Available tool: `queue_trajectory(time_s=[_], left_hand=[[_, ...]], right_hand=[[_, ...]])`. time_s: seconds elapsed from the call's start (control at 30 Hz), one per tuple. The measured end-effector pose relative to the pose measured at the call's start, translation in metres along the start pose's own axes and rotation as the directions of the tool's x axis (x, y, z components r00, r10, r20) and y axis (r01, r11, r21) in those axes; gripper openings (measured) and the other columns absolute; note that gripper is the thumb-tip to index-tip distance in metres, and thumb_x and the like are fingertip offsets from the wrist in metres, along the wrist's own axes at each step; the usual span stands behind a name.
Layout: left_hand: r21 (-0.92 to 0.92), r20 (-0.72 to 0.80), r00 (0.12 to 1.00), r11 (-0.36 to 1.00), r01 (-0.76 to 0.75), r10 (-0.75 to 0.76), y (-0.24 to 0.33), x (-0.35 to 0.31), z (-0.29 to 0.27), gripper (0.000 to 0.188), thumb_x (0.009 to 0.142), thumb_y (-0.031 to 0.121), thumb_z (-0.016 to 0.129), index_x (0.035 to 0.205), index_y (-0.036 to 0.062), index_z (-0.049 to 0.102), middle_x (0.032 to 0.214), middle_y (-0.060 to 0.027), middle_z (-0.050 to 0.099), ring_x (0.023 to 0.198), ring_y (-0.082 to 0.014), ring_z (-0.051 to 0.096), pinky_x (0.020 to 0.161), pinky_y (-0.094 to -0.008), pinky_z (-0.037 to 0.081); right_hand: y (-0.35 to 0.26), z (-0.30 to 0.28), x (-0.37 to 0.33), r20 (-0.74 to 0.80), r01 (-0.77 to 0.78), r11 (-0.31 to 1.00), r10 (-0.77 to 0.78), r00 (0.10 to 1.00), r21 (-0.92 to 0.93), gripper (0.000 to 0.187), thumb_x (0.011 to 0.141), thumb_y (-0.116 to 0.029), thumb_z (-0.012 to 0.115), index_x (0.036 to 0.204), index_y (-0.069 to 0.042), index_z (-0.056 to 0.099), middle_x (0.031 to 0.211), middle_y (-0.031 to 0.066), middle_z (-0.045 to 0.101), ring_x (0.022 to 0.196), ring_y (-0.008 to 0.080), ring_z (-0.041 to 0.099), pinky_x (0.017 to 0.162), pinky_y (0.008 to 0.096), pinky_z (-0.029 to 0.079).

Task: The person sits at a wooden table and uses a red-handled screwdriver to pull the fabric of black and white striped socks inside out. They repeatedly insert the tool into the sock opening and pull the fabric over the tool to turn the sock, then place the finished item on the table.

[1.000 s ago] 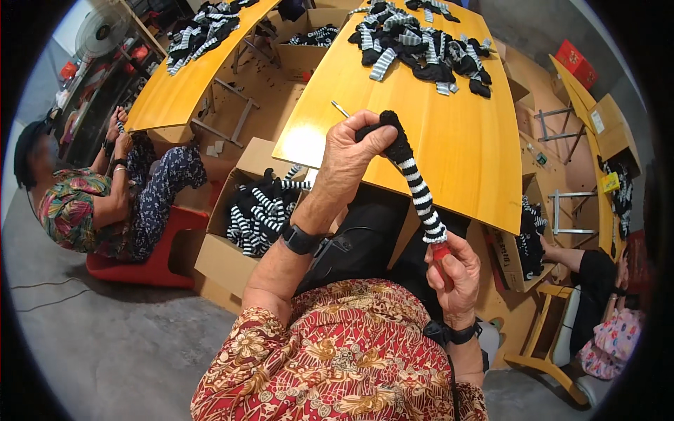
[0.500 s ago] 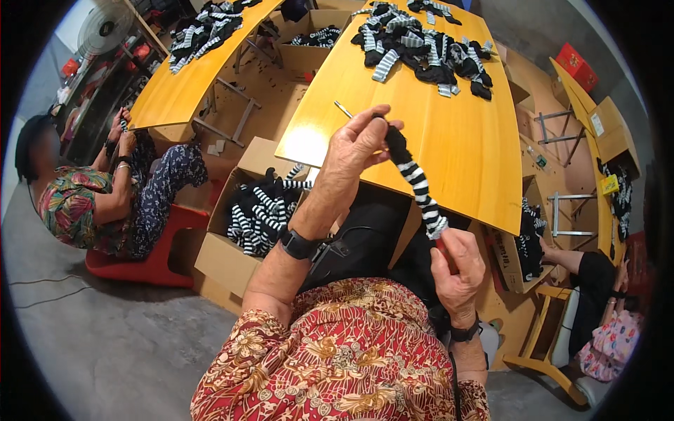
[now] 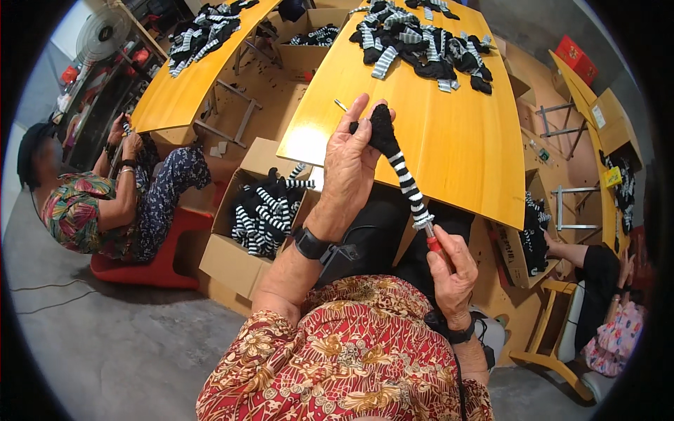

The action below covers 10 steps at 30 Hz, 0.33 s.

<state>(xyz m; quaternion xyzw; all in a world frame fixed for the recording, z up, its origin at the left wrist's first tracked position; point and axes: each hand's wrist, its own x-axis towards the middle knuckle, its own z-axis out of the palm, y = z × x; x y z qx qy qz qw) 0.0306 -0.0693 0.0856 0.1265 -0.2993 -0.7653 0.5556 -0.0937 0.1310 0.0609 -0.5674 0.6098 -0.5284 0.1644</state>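
Observation:
A long knitted piece, seemingly a glove (image 3: 404,175), has a black upper part and a black-and-white striped cuff. My left hand (image 3: 351,154) pinches its black end between thumb and fingers, over the table edge. My right hand (image 3: 453,274), lower and to the right, grips a red-handled tool (image 3: 434,244) like a screwdriver. Its metal shaft runs into the open cuff; the rest is hidden inside the knit. Beyond my left fingertips shows the end of a thin metal rod (image 3: 340,104); whether I hold it I cannot tell.
A pile of striped knits (image 3: 414,45) lies on the far part of the yellow table (image 3: 463,147). Cardboard boxes (image 3: 228,274) of knits stand left and right. One person (image 3: 91,203) sits on a red stool at left, another (image 3: 611,330) at right.
The black part has spread wider and the cuff hangs straighter. My left hand has opened out somewhat. My right hand has shifted slightly left, and more of the tool shows below the cuff.

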Motion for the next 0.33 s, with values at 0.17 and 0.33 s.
queue_trajectory(time_s=[0.17, 0.33], left_hand=[[0.155, 0.003, 0.996, 0.984, 0.09, -0.091, -0.008, -0.006, -0.002, 0.044, 0.096, 0.011, 0.054, 0.135, -0.0017, 0.041, 0.126, -0.0179, 0.057, 0.115, -0.024, 0.058, 0.097, -0.0341, 0.049], [0.445, -0.001, 0.981, 0.878, 0.174, -0.194, 0.011, -0.001, -0.013, 0.041, 0.093, 0.011, 0.059, 0.131, 0.0005, 0.048, 0.122, -0.0181, 0.06, 0.108, -0.0244, 0.063, 0.092, -0.0311, 0.052]], right_hand=[[0.006, -0.001, -0.001, -0.033, -0.059, 0.997, 0.061, 0.998, 0.052, 0.038, 0.081, 0.003, 0.062, 0.118, 0.001, 0.061, 0.096, 0.0115, 0.061, 0.083, 0.0198, 0.06, 0.075, 0.0285, 0.048], [0.006, -0.007, 0.001, -0.013, 0.103, 0.99, -0.105, 0.994, -0.094, 0.039, 0.082, 0.002, 0.062, 0.12, 0.0, 0.06, 0.099, 0.012, 0.062, 0.085, 0.0251, 0.061, 0.077, 0.0298, 0.049]])
